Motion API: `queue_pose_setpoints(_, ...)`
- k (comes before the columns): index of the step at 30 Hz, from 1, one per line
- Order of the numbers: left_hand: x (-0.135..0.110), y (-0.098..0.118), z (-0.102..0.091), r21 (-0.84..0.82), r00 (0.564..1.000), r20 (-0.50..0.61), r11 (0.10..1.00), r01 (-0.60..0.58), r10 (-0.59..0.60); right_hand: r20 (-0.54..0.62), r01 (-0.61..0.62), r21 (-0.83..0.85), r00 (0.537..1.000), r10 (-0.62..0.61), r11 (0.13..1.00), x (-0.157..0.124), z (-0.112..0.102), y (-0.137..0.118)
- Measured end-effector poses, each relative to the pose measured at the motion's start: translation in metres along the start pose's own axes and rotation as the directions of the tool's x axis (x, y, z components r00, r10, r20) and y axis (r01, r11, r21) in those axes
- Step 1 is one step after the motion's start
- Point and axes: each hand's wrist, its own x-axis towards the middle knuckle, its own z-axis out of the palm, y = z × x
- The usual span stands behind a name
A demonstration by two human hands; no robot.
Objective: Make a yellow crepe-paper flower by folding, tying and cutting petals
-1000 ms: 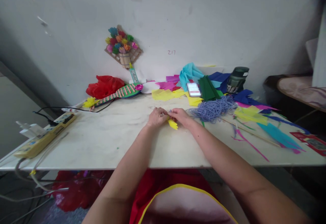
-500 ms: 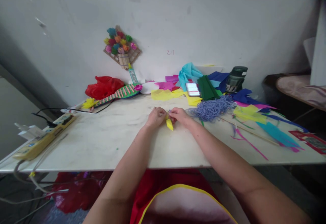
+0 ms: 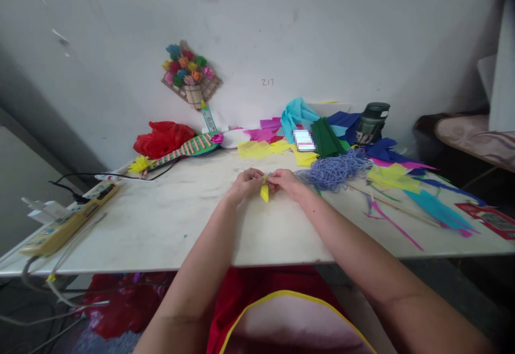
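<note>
Over the middle of the white table, my left hand [image 3: 245, 183] is closed on a small folded piece of yellow crepe paper [image 3: 264, 193], whose pointed end hangs down between my hands. My right hand [image 3: 284, 181] pinches right beside it, fingertips almost meeting those of the left. A bit of thin purple string seems to show between the fingertips; its course is mostly hidden. Just beyond my right hand lies a loose heap of purple string [image 3: 336, 170].
Crepe paper sheets, yellow [image 3: 254, 149], dark green [image 3: 326, 138] and light blue [image 3: 298, 112], lie at the back near a phone [image 3: 304, 140] and a dark bottle [image 3: 372, 123]. A decorated green lute shape [image 3: 193, 146] and power strip [image 3: 68, 220] are leftward. A thin stick [image 3: 396, 205] lies right.
My hands stay together at nearly the same spot, with small finger movements. The yellow paper's hanging end has shifted slightly left and up. The whole view has moved a little.
</note>
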Motion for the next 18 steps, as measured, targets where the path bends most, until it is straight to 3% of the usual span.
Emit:
queue_pose_setpoints(7,-0.002,0.0005,-0.0017,-0.103,0.995,0.096,0.994,0.04,-0.03,0.015,-0.016,0.045,1.0,0.015,0.999,0.0009,-0.0018,0.0002)
queue_pose_setpoints(12,-0.0024,0.0043,-0.004,-0.061,1.0,-0.03,0.998,-0.01,0.008,0.049,-0.014,0.038,0.999,0.013,0.999,0.0016,-0.0025,0.0018)
queue_pose_setpoints(18,0.003,-0.0052,-0.0041,-0.035,0.987,-0.143,0.997,0.071,-0.076,0.063,-0.013,0.034,0.998,0.011,0.999,-0.0009,-0.0025,0.0)
